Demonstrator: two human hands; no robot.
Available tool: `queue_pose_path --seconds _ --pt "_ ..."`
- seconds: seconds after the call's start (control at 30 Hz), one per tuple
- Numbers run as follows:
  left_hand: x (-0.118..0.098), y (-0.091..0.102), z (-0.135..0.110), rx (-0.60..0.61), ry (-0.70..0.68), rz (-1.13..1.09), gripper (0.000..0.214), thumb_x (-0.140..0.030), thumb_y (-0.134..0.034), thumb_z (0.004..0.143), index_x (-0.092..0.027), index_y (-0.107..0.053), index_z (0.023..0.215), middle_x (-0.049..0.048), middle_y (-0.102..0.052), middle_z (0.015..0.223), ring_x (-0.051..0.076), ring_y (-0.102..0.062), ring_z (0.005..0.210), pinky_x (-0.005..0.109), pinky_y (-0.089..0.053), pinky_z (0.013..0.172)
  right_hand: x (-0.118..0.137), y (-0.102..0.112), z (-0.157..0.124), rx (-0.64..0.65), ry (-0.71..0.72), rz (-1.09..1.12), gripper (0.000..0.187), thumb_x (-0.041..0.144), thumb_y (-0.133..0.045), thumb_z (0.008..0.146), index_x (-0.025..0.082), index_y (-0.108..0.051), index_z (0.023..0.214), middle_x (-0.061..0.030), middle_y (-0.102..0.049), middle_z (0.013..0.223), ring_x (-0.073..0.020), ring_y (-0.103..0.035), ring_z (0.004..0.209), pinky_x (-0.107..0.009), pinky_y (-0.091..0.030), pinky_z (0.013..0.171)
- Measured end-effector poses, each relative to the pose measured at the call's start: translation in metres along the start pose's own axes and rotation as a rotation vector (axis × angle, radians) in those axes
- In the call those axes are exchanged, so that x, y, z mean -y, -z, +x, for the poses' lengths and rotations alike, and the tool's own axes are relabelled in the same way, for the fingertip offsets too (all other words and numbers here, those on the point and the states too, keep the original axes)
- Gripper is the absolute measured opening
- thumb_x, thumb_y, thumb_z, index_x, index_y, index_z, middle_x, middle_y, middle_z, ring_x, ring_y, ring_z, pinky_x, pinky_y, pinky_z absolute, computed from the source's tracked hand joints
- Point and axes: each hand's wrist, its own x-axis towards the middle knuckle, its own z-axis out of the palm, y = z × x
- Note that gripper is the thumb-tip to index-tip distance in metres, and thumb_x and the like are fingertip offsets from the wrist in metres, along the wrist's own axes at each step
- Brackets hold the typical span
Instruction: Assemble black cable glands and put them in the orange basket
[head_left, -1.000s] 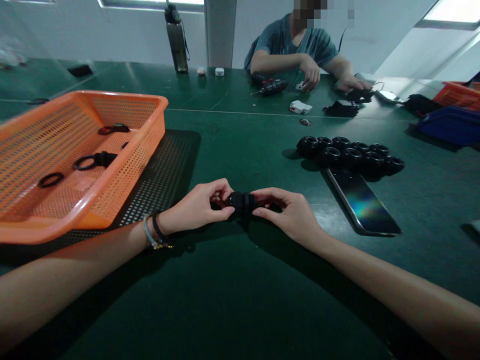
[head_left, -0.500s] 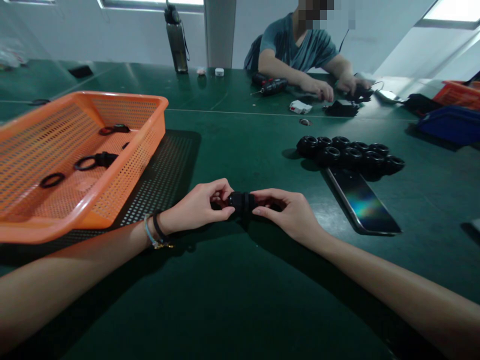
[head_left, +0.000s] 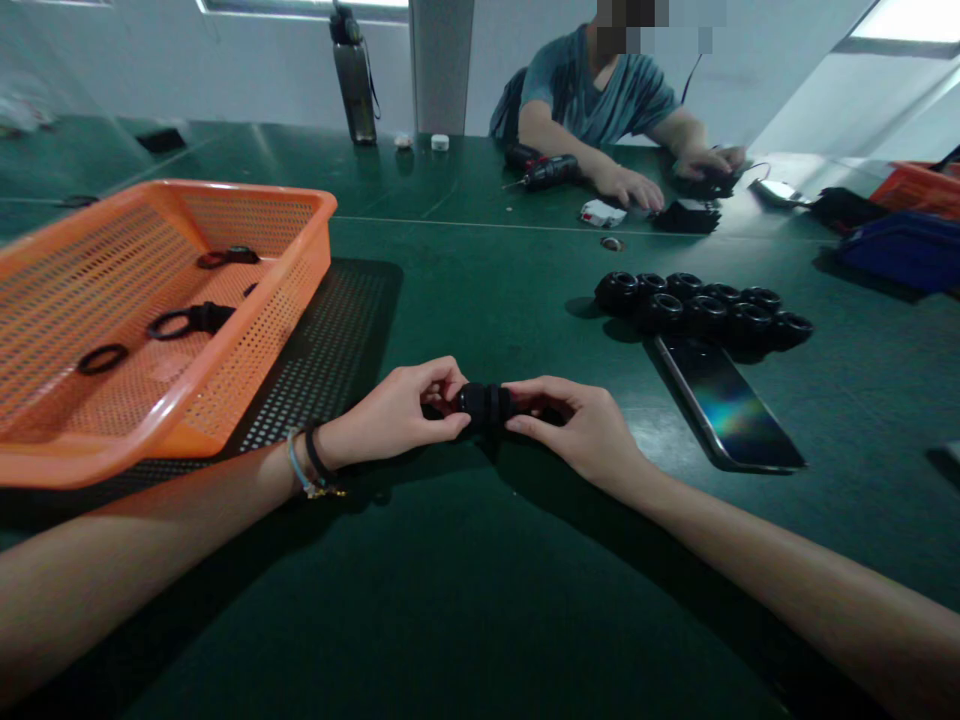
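Both my hands meet over the green table (head_left: 465, 600), pinching one small black threaded fitting (head_left: 485, 404) between them. My left hand (head_left: 397, 412), with bands on its wrist, grips the fitting's left end with closed fingers. From the other side my right hand (head_left: 581, 430) holds the right end between thumb and fingers. The fitting hovers just above the table surface.
An orange mesh basket (head_left: 247, 330) with black rings and a fitting stands at left on a perforated mat. Several black fittings (head_left: 701, 305) sit in a cluster at right, beside a phone (head_left: 727, 405). Across the table a person works near a power screwdriver (head_left: 547, 172). A bottle (head_left: 354, 80) stands far back.
My hands and the fitting have stayed almost still. The person across the table has shifted their hands to the right along the far edge.
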Motion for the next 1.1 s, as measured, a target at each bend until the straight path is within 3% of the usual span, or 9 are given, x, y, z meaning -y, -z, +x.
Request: queue_pose_path --seconds 1.1 --pt "0.0023 -0.0018 0.0011 0.006 -0.016 -0.073 0.021 -0.020 -0.057 0.071 -0.019 -0.036 0.070 -0.0049 -0.044 0.072 0.008 -0.044 0.063 0.020 -0.036 0.057 0.0023 0.0009 0.0002 0.013 -0.023 -0.050 0.024 0.020 -0.069 0.071 0.018 -0.071 0.095 -0.0030 -0.074 0.082 -0.0162 -0.067 0.071 -0.030 -0.053 0.066"
